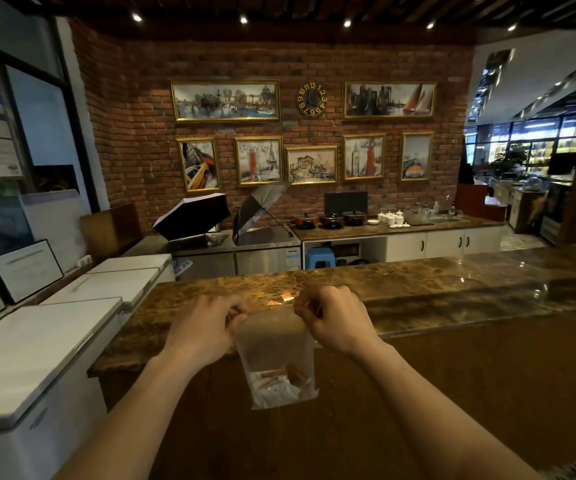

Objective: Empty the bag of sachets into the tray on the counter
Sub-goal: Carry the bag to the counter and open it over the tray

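The left hand [207,327] pinches the left top corner of a clear plastic bag [276,358], and the right hand [335,320] pinches the right top corner; the bag hangs upright between them, in front of the near edge of the brown marble counter [418,282]; white and orange sachets [279,382] lie heaped at the bag's bottom; two small orange packets [281,300] rest on the counter just beyond the hands; the tray cannot be made out.

clear bag [276,344] hanging upright at counter [418,282] edge, sachets [278,384] heaped at bottom, white and orange.
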Demonstrator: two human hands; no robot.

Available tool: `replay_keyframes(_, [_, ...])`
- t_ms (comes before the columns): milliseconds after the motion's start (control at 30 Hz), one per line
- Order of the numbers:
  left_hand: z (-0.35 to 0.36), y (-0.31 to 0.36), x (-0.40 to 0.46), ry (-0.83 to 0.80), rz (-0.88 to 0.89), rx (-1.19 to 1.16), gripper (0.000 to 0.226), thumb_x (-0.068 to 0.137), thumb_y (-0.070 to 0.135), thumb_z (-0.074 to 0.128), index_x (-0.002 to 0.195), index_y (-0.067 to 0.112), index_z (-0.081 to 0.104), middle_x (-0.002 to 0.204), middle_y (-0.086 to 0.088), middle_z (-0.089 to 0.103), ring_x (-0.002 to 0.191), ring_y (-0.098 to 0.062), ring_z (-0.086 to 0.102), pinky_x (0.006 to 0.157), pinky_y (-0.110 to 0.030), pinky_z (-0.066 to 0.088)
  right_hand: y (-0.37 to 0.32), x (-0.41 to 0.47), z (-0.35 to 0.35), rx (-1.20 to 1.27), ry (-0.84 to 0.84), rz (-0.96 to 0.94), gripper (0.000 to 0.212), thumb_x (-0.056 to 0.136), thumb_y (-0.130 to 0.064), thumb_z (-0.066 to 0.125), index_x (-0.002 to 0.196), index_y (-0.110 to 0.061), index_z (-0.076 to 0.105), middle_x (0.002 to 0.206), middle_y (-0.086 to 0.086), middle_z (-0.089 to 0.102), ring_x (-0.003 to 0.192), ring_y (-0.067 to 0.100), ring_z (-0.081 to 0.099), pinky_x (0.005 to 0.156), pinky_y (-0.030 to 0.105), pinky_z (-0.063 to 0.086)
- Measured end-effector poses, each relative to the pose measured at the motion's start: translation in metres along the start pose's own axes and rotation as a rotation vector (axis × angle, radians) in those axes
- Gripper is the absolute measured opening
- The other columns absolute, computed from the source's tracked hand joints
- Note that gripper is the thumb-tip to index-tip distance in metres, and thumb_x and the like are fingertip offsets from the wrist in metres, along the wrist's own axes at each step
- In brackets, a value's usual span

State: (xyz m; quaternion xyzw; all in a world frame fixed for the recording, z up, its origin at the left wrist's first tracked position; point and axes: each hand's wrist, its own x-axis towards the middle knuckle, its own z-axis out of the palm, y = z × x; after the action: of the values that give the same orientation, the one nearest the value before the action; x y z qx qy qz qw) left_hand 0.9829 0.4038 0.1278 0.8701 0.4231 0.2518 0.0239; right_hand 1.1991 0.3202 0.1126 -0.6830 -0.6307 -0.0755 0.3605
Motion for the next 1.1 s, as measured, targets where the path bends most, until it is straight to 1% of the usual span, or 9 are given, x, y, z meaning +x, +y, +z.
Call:
replay_keyframes(267, [0.026,0.012,0.016,-0.016,-0.041,-0.006,0.013,0.097,0.032,0.06,0.107,0.039,0.065,0.109,0.015,0.07,0.1,-0.007,0.063,0.08,-0.032,0.053,0.035,0.008,0.009,0.019,-0.031,-0.002,0.006,0.093,-0.037,0.065,0.098,-0.037,0.068,0.093,-0.011,0.073,0.088,0.013,0.067,0.076,0.044,0.059])
replay_keyframes(433, [0.049,0.004,0.039,-0.06,-0.088,-0.165,0.013,0.095,0.028,0.063,0.098,0.04,0.066,0.108,0.01,0.067,0.099,-0.006,0.062,0.085,-0.036,0.057,0.052,0.026,0.021,0.033,-0.062,0.017,0.004,0.093,-0.036,0.066,0.096,-0.036,0.068,0.09,-0.01,0.073,0.085,0.01,0.066,0.076,0.041,0.06])
replay_keyframes(567, [0.069,-0.008,0.065,0.028,-0.106,-0.031,0.008,0.093,0.036,0.064,0.098,0.042,0.066,0.098,0.02,0.068,0.097,-0.006,0.062,0.086,-0.035,0.052,0.064,0.048,0.039,0.026,-0.085,0.034,0.007,0.093,-0.034,0.065,0.098,-0.034,0.07,0.094,-0.012,0.071,0.088,0.007,0.065,0.079,0.037,0.059])
replay_keyframes(667, [0.08,-0.028,0.088,-0.009,-0.086,-0.04,0.011,0.095,0.037,0.061,0.103,0.043,0.066,0.102,0.021,0.068,0.096,-0.002,0.061,0.077,-0.028,0.05,0.072,0.073,0.06,0.017,-0.117,0.062,0.011,0.092,-0.036,0.065,0.101,-0.033,0.07,0.098,-0.011,0.071,0.09,0.009,0.064,0.08,0.037,0.06])
replay_keyframes(733, [0.087,-0.047,0.11,-0.076,-0.117,-0.137,0.009,0.096,0.036,0.06,0.099,0.043,0.065,0.1,0.021,0.066,0.095,-0.002,0.06,0.078,-0.03,0.052,0.076,0.097,0.078,0.01,-0.126,0.097,0.013,0.092,-0.042,0.064,0.102,-0.036,0.069,0.097,-0.012,0.07,0.091,0.009,0.064,0.082,0.037,0.059])
replay_keyframes(833, [0.091,-0.066,0.139,-0.026,-0.096,-0.113,0.008,0.094,0.037,0.062,0.096,0.043,0.067,0.098,0.019,0.068,0.097,-0.007,0.061,0.086,-0.037,0.053,0.076,0.127,0.093,-0.004,-0.127,0.1,0.006,0.093,-0.036,0.066,0.098,-0.037,0.069,0.095,-0.012,0.071,0.09,0.008,0.064,0.084,0.036,0.058])
replay_keyframes(900, [0.094,-0.088,0.167,0.01,-0.045,-0.126,0.01,0.094,0.033,0.064,0.099,0.039,0.07,0.098,0.018,0.071,0.096,-0.006,0.064,0.082,-0.033,0.055,0.075,0.156,0.108,-0.013,-0.109,0.074,0.006,0.093,-0.035,0.065,0.097,-0.035,0.071,0.093,-0.013,0.072,0.088,0.007,0.065,0.081,0.039,0.059])
replay_keyframes(1000, [0.098,-0.113,0.207,-0.05,-0.052,-0.177,0.011,0.095,0.03,0.063,0.101,0.037,0.07,0.098,0.019,0.071,0.092,-0.005,0.065,0.081,-0.035,0.058,0.077,0.194,0.128,-0.025,-0.102,0.078,0.007,0.092,-0.032,0.066,0.096,-0.035,0.071,0.09,-0.013,0.072,0.084,0.007,0.067,0.077,0.039,0.061])
replay_keyframes(1100, [0.109,-0.134,0.238,0.004,-0.057,-0.163,0.008,0.094,0.031,0.065,0.097,0.038,0.068,0.093,0.02,0.065,0.091,-0.006,0.063,0.077,-0.033,0.056,0.083,0.226,0.149,-0.061,-0.093,0.079,0.01,0.091,-0.028,0.068,0.095,-0.037,0.07,0.091,-0.013,0.071,0.085,0.008,0.066,0.076,0.039,0.061])
